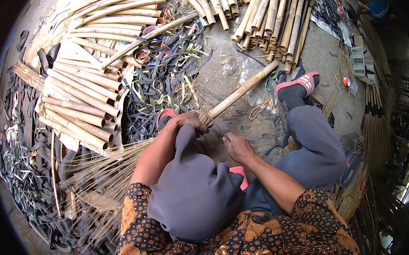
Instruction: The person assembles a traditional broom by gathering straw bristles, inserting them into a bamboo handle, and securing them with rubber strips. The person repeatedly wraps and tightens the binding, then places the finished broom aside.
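My left hand (pixel 192 122) is closed round a bundle of thin stiff bristles (pixel 206 119), just where a bamboo pole (pixel 244 90) comes out of it. The pole slants away to the far right. Long loose bristle ends (pixel 108 174) fan out to the left, beneath my left forearm. To the right of the bundle, my right hand (pixel 239 148) is closed with its fingers pinched together. Between it and the bundle runs a thin dark strand (pixel 218 129), whose kind is too small to make out.
Cut bamboo poles lie in piles at the left (pixel 80 108) and far right (pixel 277 18). Dark rubber-like strips (pixel 163 73) heap between them. My feet wear pink sandals (pixel 309 83). A grey plastic crate (pixel 362 64) stands at the right, near more bristles (pixel 373 139).
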`<act>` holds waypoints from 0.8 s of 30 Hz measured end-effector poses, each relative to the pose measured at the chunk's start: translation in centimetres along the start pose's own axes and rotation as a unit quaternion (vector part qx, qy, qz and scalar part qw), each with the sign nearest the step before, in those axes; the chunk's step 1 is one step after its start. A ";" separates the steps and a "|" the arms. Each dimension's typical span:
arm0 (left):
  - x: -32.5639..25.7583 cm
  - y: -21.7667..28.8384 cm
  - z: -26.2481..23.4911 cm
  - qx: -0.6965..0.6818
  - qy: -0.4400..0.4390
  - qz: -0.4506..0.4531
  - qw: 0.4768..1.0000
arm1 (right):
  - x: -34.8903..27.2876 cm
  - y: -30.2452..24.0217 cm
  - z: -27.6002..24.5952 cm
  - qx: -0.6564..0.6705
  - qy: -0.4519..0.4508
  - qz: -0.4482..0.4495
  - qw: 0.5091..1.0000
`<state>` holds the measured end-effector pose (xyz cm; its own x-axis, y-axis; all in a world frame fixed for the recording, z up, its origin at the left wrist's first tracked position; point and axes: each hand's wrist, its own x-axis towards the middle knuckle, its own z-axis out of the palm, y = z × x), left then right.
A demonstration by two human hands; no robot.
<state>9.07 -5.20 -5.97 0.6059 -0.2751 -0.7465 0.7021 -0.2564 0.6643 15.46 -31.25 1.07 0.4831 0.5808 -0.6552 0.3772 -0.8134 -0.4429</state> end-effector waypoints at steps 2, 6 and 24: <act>0.1 -0.3 0.1 0.019 -0.002 0.001 1.000 | 0.1 -0.2 0.0 0.011 0.009 0.008 1.000; -0.6 0.0 2.8 0.137 0.182 -0.043 0.973 | 0.7 -0.5 0.5 0.007 0.001 0.002 1.000; 2.5 -4.0 0.7 0.061 -0.007 0.126 0.990 | 1.7 -0.4 0.9 0.008 0.005 -0.017 1.000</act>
<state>7.55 -5.48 -10.42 0.7503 -0.3566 -0.5567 0.4790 -0.2871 0.8295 15.42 -29.99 -0.40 0.4788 0.6081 -0.6332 0.3805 -0.7937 -0.4746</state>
